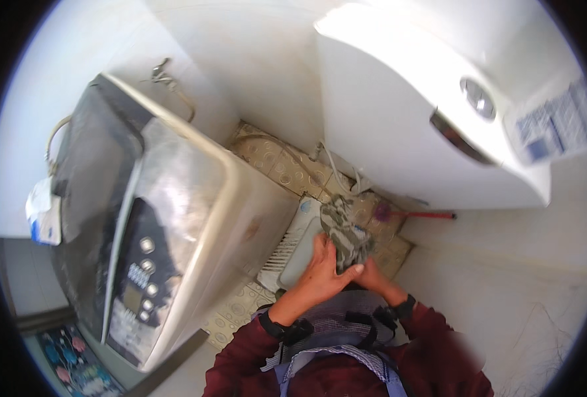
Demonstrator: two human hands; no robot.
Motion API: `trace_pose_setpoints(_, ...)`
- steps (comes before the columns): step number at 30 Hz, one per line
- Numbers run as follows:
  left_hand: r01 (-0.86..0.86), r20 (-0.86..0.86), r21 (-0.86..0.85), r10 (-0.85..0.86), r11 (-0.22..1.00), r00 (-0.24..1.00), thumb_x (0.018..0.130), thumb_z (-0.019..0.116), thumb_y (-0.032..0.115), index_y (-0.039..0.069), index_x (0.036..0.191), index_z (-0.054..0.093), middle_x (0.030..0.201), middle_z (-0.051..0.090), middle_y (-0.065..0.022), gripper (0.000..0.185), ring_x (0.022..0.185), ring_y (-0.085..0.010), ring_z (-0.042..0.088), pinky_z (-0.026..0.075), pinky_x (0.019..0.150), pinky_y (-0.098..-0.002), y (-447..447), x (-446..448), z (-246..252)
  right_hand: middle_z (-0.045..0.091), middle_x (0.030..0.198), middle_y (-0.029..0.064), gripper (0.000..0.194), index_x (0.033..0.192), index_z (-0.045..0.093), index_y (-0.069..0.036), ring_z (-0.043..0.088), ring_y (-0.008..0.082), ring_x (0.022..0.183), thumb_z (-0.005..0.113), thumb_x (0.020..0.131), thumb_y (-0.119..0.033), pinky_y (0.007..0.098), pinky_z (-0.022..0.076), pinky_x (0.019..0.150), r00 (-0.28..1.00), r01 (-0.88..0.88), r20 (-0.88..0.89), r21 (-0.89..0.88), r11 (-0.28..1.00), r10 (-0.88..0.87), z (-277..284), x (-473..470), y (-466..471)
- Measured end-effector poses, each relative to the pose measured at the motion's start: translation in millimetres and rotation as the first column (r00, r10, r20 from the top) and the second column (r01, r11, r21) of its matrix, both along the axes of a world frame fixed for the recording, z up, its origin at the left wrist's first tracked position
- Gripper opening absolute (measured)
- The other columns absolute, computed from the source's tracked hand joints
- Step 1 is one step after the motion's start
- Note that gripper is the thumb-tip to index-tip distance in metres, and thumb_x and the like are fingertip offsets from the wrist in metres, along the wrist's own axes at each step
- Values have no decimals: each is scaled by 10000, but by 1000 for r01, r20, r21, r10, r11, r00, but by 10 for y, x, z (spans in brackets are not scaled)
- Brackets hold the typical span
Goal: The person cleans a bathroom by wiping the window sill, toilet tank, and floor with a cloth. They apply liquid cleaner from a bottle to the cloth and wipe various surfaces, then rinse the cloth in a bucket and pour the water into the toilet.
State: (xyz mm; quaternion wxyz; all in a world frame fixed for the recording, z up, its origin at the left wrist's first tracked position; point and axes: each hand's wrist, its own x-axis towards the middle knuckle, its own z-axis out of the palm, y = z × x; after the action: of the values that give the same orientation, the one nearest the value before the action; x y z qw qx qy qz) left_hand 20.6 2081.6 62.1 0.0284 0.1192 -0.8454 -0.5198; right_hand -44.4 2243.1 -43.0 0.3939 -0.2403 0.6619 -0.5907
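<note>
Both of my hands are on a bundled camouflage-patterned cloth (343, 231). My left hand (323, 273) grips its near left side, with the thumb pointing right across the near end. On the right edge of the cloth is my right hand (373, 275), its fingers mostly hidden by the fabric and the left hand. Below the cloth lies a squat toilet (298, 248) with a ribbed foot area, partly covered by the cloth and my left hand.
A worn top-loading washing machine (184, 188) stands close on the left. A large white appliance (373, 114) juts in at upper right. Beneath it are a pale hose (334, 166) and a red-handled brush (422, 215) on the patterned tile floor (263, 154). A wall tap (162, 74) is behind the washer.
</note>
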Motion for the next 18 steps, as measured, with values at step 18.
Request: trace_pose_setpoints(18, -623, -555, -646, -290, -440, 780, 966, 578, 136, 92, 1072, 647, 1283, 578, -83, 133, 1193, -424, 520, 392, 1000, -608, -1104, 1471, -1159, 469, 1359, 224, 574, 1315, 468, 49, 422, 336, 1282, 676, 892, -277, 429, 341, 1072, 858, 170, -208, -747, 642, -469, -1484, -1778, -3155)
